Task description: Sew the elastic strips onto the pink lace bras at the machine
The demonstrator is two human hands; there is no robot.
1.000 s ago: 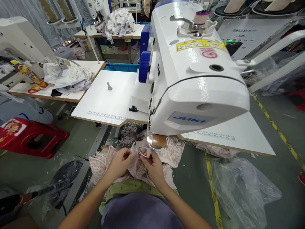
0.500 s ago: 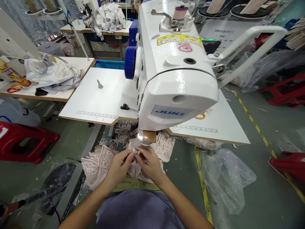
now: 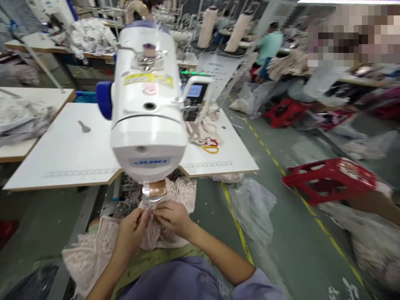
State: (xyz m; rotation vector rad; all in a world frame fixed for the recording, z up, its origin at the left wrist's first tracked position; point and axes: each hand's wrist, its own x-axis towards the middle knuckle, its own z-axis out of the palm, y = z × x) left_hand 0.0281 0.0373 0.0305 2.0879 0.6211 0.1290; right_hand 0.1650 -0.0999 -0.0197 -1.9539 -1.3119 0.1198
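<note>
Pale pink lace bras [image 3: 101, 237] are bunched over my lap and below the sewing machine head [image 3: 148, 137]. My left hand [image 3: 133, 229] pinches a small edge of one bra between thumb and fingers. Right beside it, my right hand [image 3: 175, 218] is closed on the same spot, fingertips nearly touching. The piece between the fingertips is mostly hidden. Both hands are just below the machine's needle area, where a copper-coloured plate [image 3: 157, 188] shows. More lace lies behind my right hand.
The white table [image 3: 68, 146] flanks the machine, with a grey flat tool [image 3: 84, 126] on the left. Yellow-handled scissors [image 3: 210, 149] lie at right by beige fabric. A red stool [image 3: 331, 179] and plastic bag [image 3: 254, 208] are on the floor. A person in green [image 3: 270, 46] is farther back.
My view has swung to the right and blurred, bringing the screen, the scissors and another person into sight. Both hands still pinch the bra below the machine.
</note>
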